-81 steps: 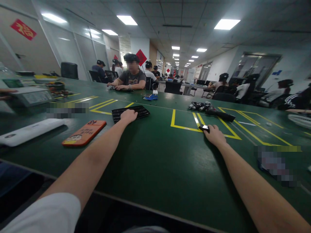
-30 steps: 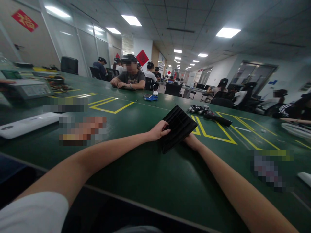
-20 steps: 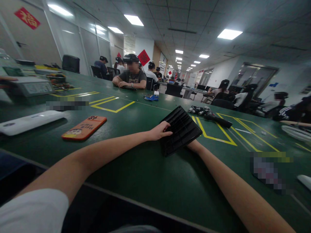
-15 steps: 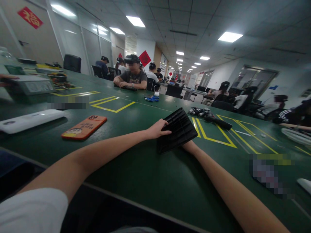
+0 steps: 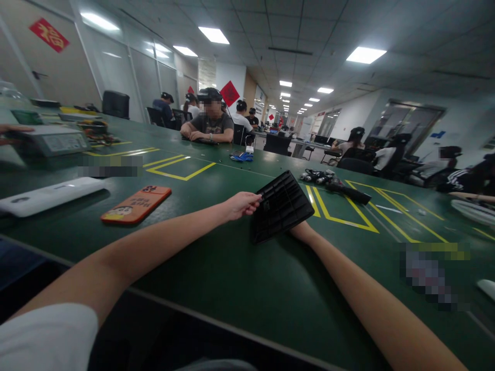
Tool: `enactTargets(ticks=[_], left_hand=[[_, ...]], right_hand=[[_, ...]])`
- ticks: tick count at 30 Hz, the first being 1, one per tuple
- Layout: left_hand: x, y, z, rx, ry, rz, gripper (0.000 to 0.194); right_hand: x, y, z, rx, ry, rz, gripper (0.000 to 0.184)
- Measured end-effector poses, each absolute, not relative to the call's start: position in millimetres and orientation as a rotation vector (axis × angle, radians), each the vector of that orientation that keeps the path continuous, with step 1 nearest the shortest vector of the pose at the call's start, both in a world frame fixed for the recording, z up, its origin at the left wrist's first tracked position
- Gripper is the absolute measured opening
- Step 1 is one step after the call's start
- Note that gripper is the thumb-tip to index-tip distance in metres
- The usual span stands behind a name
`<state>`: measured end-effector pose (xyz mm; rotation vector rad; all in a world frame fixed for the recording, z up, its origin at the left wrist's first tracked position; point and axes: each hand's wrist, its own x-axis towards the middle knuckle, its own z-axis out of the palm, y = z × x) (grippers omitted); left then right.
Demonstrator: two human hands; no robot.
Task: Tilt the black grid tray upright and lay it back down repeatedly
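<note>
A black rectangular plastic panel (image 5: 284,206) with raised ribs is held tilted above the green table in the head view. My right hand (image 5: 303,231) grips it from behind and below, and the panel covers its fingers. At the panel's left edge is my left hand (image 5: 244,204), its fingers closed in a pinch. Whatever lies between those fingertips is too small to make out. A small greyish spot shows on the panel just beside them.
An orange phone case (image 5: 136,205) and a long white device (image 5: 54,196) lie left. Beyond the panel are a dark-handled tool with metal parts (image 5: 334,184) and a blue item (image 5: 242,156). A grey box (image 5: 50,140) stands far left by another person's hand. A person (image 5: 211,123) sits opposite.
My left hand has gone from spread fingers over the panel's face to a closed pinch at its left edge, shifting slightly left. The panel and my right hand stay almost still.
</note>
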<state>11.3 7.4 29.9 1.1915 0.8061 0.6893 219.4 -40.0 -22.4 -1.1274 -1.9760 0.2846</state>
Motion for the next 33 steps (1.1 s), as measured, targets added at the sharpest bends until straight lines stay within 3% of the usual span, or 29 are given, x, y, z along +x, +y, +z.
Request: enactTargets(ticks=[15, 20, 24, 33], left_hand=[[18.6, 14.1, 18.9, 1.327, 0.642, 0.487, 0.01], [24.9, 14.9, 13.9, 1.744, 0.792, 0.694, 0.01], [30.2, 20.3, 8.3, 2.235, 0.954, 0.881, 0.025], [26.1, 19.4, 8.0, 2.543, 0.959, 0.779, 0.02]], right_hand=[[225.3, -33.9, -28.9, -1.041, -2.038, 0.254, 0.041], [222.2, -36.0, -27.7, -1.024, -2.018, 0.232, 0.043], [224.3, -34.0, -31.4, -1.011, -2.014, 0.192, 0.044], [228.5, -32.8, -32.6, -1.067, -2.057, 0.149, 0.047]])
